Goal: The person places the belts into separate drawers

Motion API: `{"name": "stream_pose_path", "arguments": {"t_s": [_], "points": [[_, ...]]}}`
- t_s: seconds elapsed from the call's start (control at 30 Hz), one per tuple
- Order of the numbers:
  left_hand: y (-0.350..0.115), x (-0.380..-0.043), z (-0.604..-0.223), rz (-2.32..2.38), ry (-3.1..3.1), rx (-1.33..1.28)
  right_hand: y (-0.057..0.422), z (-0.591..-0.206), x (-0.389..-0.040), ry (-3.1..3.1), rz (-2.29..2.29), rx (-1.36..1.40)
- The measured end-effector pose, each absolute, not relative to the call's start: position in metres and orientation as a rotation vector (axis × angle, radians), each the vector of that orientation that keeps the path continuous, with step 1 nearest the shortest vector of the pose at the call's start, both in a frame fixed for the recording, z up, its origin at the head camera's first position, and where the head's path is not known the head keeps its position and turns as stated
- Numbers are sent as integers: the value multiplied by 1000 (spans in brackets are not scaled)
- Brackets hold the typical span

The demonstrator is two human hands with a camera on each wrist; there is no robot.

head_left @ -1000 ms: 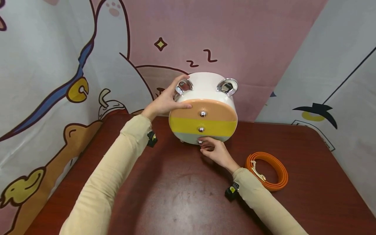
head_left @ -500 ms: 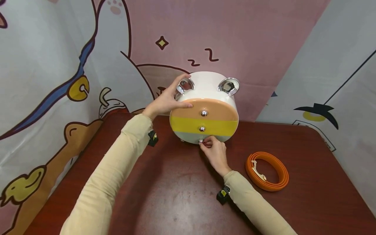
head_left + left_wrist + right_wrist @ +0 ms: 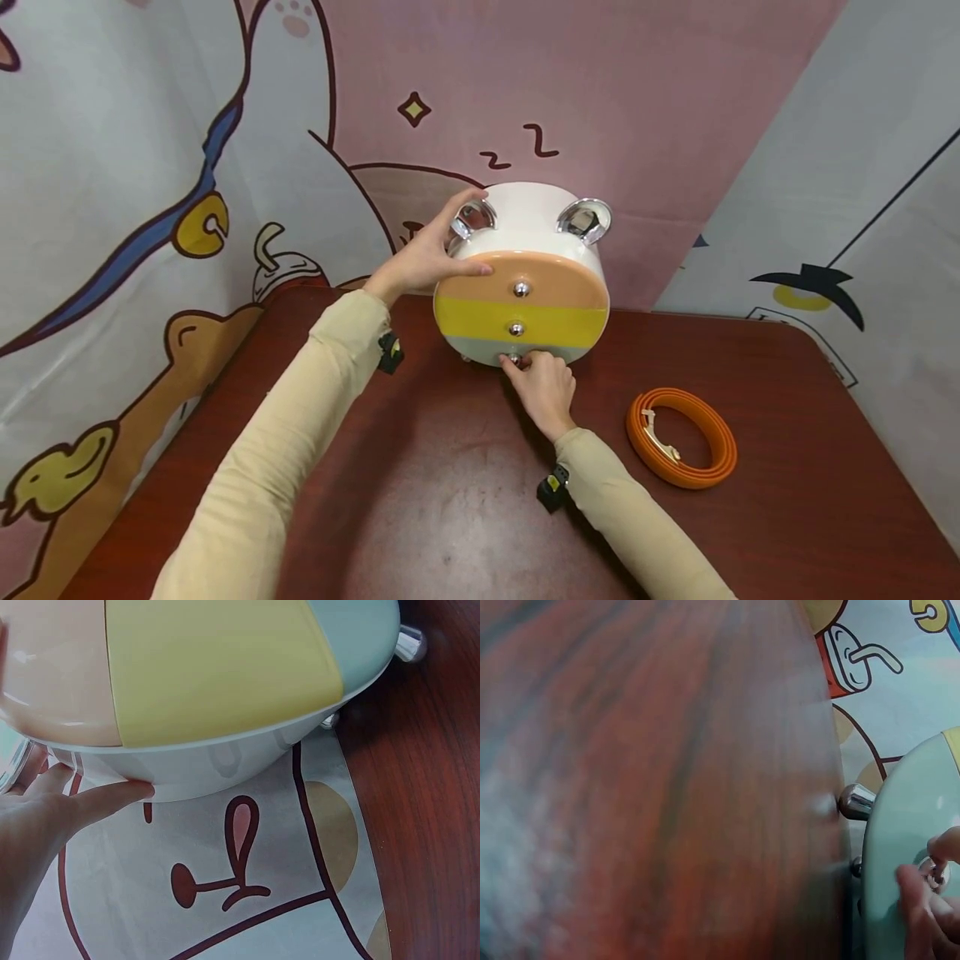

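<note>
Box (image 3: pixel 525 221) braced by its side, bottom knob (image 3: pixel 934 874) pinched

The box stands on its small feet (image 3: pixel 856 802) towards the back of the desk (image 3: pixel 450 517), its striped front facing the person. The left hand (image 3: pixel 425 257) wraps its upper side at the left ear (image 3: pixel 474 219), thumb on the orange band (image 3: pixel 555 273). The right hand (image 3: pixel 545 390) has its grip closed round the bottom knob, on the pale green band (image 3: pixel 480 350), which looks flush with the rest.

The box looks like stiff, glossy moulded plastic, probably hollow and light for its bulk, so a tug on a knob could well drag or tip the whole body; a bracing hand on the shell seems wise. The smooth white side may be slippery, and a broad hold with thumb in front should beat fingertips alone. The shiny ears look the likeliest parts to snap or scratch, so they are poor handles. The knobs are small, round and polished: best taken behind the head, between thumb and fingers, and pulled straight. The orange belt (image 3: pixel 720 447) lies coiled on the desk, well apart from the box.
</note>
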State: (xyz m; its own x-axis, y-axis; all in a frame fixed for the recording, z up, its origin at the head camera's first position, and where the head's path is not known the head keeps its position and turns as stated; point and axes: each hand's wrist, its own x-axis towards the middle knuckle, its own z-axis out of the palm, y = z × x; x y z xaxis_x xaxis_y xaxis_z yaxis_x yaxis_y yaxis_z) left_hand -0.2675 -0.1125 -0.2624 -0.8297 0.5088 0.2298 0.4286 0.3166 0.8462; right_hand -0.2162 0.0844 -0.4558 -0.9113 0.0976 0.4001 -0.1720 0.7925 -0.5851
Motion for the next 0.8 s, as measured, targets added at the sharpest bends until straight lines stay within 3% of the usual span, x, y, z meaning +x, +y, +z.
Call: {"name": "stream_pose_path", "arguments": {"t_s": [0.37, 0.8], "points": [[-116, -292, -285, 1592, 2481, 908, 84, -454, -215, -2574, 895, 49], [-116, -293, -284, 1597, 2503, 937, 84, -449, -197, -2575, 880, 96]]}}
